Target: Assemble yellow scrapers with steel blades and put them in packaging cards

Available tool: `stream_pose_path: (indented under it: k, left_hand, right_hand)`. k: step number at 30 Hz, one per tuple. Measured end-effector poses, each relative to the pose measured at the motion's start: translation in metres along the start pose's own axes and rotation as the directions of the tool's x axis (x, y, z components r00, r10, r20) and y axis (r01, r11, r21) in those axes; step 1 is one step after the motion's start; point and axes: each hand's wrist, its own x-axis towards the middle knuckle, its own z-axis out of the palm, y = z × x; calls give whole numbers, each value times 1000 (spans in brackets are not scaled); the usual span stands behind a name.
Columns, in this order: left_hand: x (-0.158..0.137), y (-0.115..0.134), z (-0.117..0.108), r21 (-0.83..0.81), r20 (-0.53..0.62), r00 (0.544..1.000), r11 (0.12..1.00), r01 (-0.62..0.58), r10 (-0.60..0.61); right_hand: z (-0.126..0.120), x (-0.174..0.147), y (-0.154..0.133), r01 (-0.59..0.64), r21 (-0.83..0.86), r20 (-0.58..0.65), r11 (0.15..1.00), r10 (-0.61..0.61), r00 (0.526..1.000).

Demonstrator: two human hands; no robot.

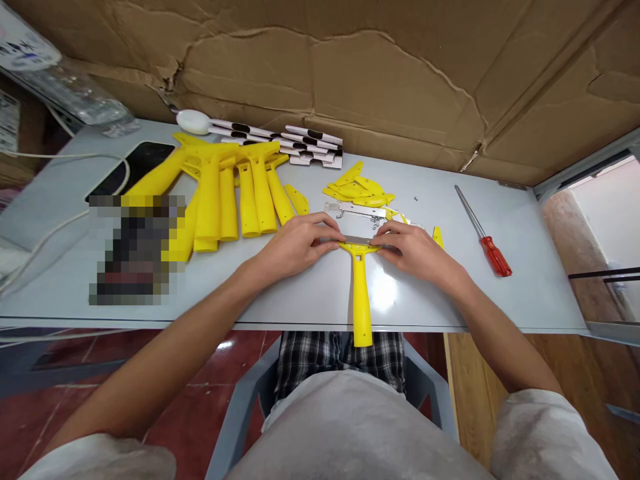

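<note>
A yellow scraper handle (pixel 361 287) lies on the table in front of me, its lower end jutting past the front edge. Across its wide head sits a thin grey metal blade (pixel 358 240). My left hand (pixel 300 243) is closed at the blade's left end, fingertips pinched there. At the opposite end, my right hand (pixel 415 247) pinches the blade between thumb and fingers. The fingertips partly cover the head of the handle. Just beyond the hands are a clear bag or sheet with a white strip (pixel 357 209) and several small screws (pixel 375 223).
Several yellow handles (pixel 210 193) are heaped at the left, near a phone (pixel 133 170) and a cable. Yellow cover pieces (pixel 357 189) and stacked white-and-black strips (pixel 300 143) lie at the back. A red-handled screwdriver (pixel 493 253) rests at the right. Cardboard (pixel 350 73) stands behind.
</note>
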Motion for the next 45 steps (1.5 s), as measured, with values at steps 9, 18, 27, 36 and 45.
stream_pose_path:
  k: [9,18,27,36,45]
  left_hand:
    - [-4,-3,5,68,-26,999,997,-35,37]
    - [-5,-2,5,85,-54,998,996,-16,21]
    - [-5,-4,7,137,-78,997,991,-8,19]
    - [-6,-5,7,139,-115,993,990,-25,41]
    - [-5,-6,7,134,-114,992,991,-30,45]
  right_hand:
    - [4,-5,-5,-10,-180,-43,984,3,999]
    - [8,-6,-3,-25,-242,-57,970,11,998]
    - [7,-7,-4,-27,-233,-62,972,13,998]
    - [8,-6,-1,4,-223,-93,975,-25,995]
    - [11,-3,3,17,-207,-113,978,-42,993]
